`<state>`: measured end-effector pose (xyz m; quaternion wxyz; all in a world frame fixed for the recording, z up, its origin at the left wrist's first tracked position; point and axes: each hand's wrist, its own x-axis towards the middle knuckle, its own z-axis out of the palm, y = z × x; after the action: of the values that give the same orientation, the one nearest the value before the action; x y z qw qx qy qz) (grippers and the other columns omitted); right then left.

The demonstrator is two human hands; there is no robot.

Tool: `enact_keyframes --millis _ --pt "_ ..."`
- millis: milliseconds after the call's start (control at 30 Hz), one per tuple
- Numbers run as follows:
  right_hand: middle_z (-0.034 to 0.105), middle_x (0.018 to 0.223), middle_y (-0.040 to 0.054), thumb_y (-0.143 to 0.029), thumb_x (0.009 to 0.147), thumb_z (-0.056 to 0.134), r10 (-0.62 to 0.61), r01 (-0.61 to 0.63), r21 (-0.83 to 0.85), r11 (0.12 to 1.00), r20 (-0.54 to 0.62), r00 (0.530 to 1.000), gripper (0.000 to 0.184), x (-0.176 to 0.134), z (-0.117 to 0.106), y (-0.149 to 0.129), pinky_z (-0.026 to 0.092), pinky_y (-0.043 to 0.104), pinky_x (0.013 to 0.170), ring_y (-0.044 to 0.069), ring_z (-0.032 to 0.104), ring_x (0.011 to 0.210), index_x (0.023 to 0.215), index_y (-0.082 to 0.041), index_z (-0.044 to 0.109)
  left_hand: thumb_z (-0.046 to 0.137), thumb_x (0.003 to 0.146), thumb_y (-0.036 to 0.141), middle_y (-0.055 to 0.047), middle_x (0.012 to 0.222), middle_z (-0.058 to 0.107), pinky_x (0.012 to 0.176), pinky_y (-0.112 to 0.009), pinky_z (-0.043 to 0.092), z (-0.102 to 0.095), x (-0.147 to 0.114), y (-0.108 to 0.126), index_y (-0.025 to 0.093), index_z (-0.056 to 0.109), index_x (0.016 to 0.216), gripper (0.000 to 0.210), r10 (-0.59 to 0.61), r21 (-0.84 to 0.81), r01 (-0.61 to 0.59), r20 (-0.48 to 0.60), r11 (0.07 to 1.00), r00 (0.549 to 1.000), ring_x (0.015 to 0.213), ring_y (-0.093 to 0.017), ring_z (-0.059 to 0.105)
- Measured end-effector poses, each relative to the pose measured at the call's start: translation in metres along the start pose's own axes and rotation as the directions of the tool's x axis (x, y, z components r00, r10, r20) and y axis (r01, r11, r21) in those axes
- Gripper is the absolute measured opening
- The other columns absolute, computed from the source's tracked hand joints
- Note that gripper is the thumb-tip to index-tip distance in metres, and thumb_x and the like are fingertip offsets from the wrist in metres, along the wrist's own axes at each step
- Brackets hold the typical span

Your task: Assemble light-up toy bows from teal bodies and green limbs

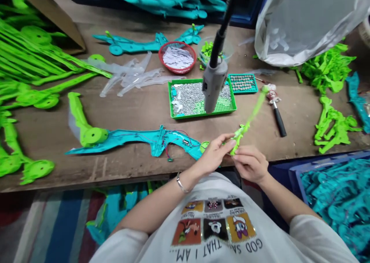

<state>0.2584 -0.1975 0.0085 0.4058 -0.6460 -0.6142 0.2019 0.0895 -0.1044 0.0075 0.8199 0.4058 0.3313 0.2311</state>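
Observation:
A long bright green plastic piece is pinched between my hands above the table's front edge; its upper end looks smeared by motion. My left hand grips it from the left, thumb and fingers closed. My right hand closes on its lower end, fingers curled. Left of my hands lies a teal plastic shell with thin wires along it. A green arm with a round disc sits on the shell's left end. Another green disc shows at its right end, partly behind my left hand.
A green tray of small metal parts stands mid-table under a hanging electric screwdriver. Around it are a red basket, a teal tray and a black-handled tool. Green parts pile up right; a teal-filled crate stands below.

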Motion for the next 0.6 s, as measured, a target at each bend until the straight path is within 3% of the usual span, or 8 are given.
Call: enact_keyframes --millis 133,267,333,367,433,533,600 --pt "0.073 0.100 0.0086 -0.044 0.081 0.077 0.212 -0.184 0.136 0.973 -0.231 0.950 0.017 -0.005 -0.008 0.004 0.066 0.055 0.086 0.029 0.074 0.090 0.094 -0.038 0.068 0.071 0.093 0.045 -0.006 0.116 0.061 0.069 -0.030 0.067 0.005 -0.011 -0.007 0.018 0.067 0.126 0.042 0.018 0.112 -0.018 0.006 0.994 1.000 0.077 -0.012 0.070" --pt "0.069 0.107 0.0077 -0.049 0.087 0.073 0.340 -0.315 0.129 0.940 -0.339 0.877 0.018 0.011 -0.022 0.015 0.066 0.046 0.087 0.026 0.072 0.097 0.094 -0.035 0.063 0.065 0.098 0.041 -0.005 0.114 0.052 0.068 -0.029 0.067 0.000 -0.019 -0.018 0.021 0.070 0.123 0.032 0.131 0.266 -0.132 0.023 0.955 0.991 0.077 -0.010 0.063" --pt "0.068 0.119 0.0064 -0.051 0.090 0.069 0.390 -0.365 0.140 0.920 -0.404 0.827 0.026 0.020 -0.034 0.026 0.066 0.041 0.087 0.023 0.072 0.100 0.110 -0.036 0.063 0.060 0.101 0.037 -0.004 0.110 0.053 0.066 -0.027 0.064 -0.007 -0.023 -0.018 0.023 0.070 0.126 0.031 0.179 0.398 -0.179 0.036 0.900 0.983 0.076 -0.011 0.060" --pt "0.067 0.124 0.0055 -0.051 0.090 0.067 0.426 -0.383 0.187 0.905 -0.400 0.811 0.034 0.025 -0.040 0.033 0.066 0.038 0.085 0.021 0.072 0.099 0.120 -0.037 0.061 0.058 0.102 0.035 -0.005 0.109 0.054 0.069 -0.028 0.063 -0.011 -0.025 -0.016 0.024 0.070 0.127 0.030 0.197 0.475 -0.198 0.052 0.858 0.979 0.078 -0.012 0.060" --pt "0.069 0.127 0.0039 -0.051 0.090 0.069 0.512 -0.419 0.335 0.844 -0.271 0.815 0.045 0.033 -0.051 0.044 0.065 0.034 0.081 0.018 0.073 0.093 0.132 -0.037 0.060 0.054 0.104 0.031 -0.006 0.108 0.057 0.082 -0.033 0.061 -0.016 -0.031 -0.010 0.024 0.070 0.128 0.030 0.213 0.621 -0.229 0.100 0.750 0.972 0.089 -0.016 0.063" --pt "0.076 0.102 0.0019 -0.045 0.082 0.081 0.586 -0.490 0.493 0.719 -0.052 0.809 0.039 0.041 -0.057 0.056 0.063 0.029 0.079 0.014 0.073 0.081 0.116 -0.029 0.072 0.048 0.106 0.027 -0.007 0.109 0.060 0.100 -0.041 0.055 -0.017 -0.041 0.001 0.023 0.068 0.130 0.031 0.208 0.753 -0.260 0.166 0.605 0.964 0.106 -0.021 0.063" --pt "0.075 0.087 0.0002 -0.040 0.073 0.089 0.622 -0.511 0.551 0.659 -0.019 0.782 0.037 0.043 -0.052 0.060 0.062 0.027 0.076 0.012 0.072 0.073 0.103 -0.024 0.076 0.053 0.105 0.030 -0.008 0.116 0.059 0.105 -0.043 0.054 -0.012 -0.048 0.003 0.023 0.062 0.137 0.034 0.213 0.797 -0.260 0.169 0.546 0.962 0.114 -0.023 0.062"
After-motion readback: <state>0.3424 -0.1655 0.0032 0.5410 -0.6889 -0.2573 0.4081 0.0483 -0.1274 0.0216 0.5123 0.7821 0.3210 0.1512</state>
